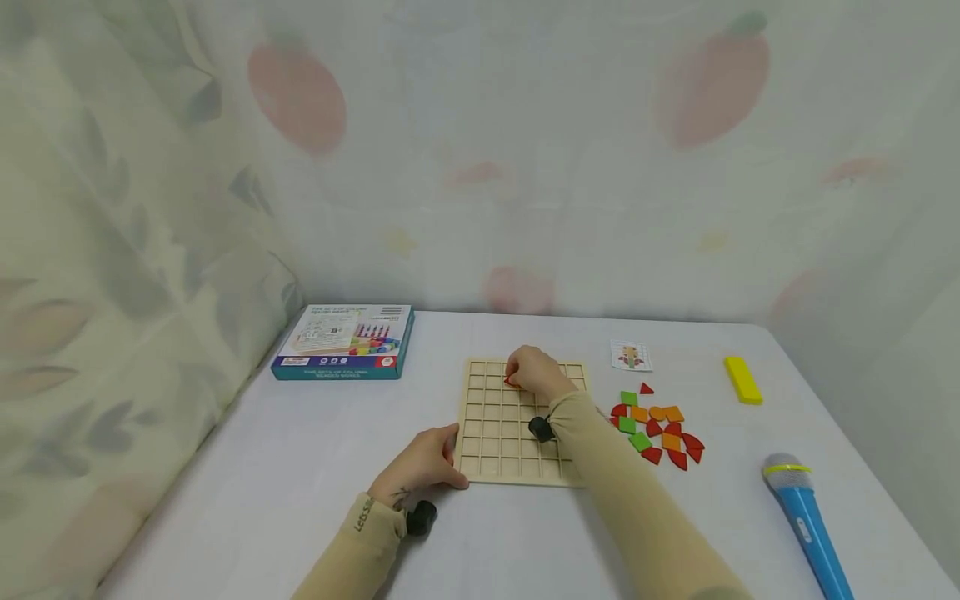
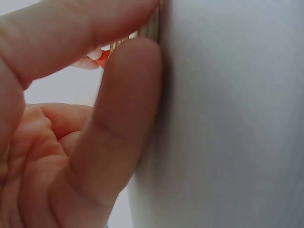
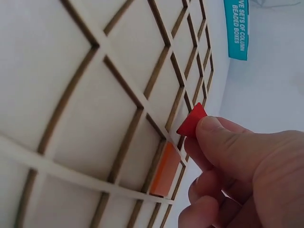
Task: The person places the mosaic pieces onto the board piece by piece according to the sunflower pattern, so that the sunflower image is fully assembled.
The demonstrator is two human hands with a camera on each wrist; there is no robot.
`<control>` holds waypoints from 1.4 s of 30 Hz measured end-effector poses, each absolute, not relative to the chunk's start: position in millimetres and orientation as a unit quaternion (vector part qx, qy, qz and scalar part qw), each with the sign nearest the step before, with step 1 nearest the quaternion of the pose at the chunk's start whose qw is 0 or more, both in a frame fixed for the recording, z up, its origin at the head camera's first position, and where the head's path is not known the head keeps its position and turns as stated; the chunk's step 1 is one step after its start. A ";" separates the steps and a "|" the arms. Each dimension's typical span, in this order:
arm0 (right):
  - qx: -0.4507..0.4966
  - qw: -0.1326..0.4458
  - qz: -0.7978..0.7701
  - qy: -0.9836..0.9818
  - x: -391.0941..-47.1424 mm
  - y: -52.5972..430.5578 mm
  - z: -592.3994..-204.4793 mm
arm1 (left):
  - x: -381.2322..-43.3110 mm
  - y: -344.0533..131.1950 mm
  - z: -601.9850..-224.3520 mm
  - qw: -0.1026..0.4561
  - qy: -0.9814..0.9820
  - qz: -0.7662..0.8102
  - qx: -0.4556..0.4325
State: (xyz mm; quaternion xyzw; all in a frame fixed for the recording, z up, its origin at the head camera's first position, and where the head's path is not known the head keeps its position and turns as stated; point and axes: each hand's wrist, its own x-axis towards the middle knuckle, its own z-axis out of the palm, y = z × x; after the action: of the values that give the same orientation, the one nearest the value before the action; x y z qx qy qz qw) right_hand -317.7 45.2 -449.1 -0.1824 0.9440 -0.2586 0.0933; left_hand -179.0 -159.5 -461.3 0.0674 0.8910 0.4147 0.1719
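A wooden grid board with square cells lies flat on the white table. My left hand grips the board's near left corner; the left wrist view shows finger and thumb close up at its edge. Over the far part of the board, my right hand pinches a red triangular tile between thumb and fingers. Just below that tile in the right wrist view, an orange tile sits inside a cell. In the head view the right hand hides part of the far cells.
Right of the board lie several loose red, green and orange tiles. A small pattern card is behind them. Further right are a yellow block and a blue toy microphone. A flat box stands back left.
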 end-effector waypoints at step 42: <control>-0.147 0.058 -0.271 0.949 -313.6 58.6 -439.7 | -181.4 -160.4 -465.9 0.174 0.896 0.401 0.076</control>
State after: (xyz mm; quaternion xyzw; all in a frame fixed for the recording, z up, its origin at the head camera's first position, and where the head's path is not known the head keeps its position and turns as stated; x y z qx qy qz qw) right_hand -313.6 58.6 -439.7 -0.1471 0.9495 -0.2711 0.0582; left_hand -181.4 -160.4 -465.9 0.0760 0.8962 0.4010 0.1738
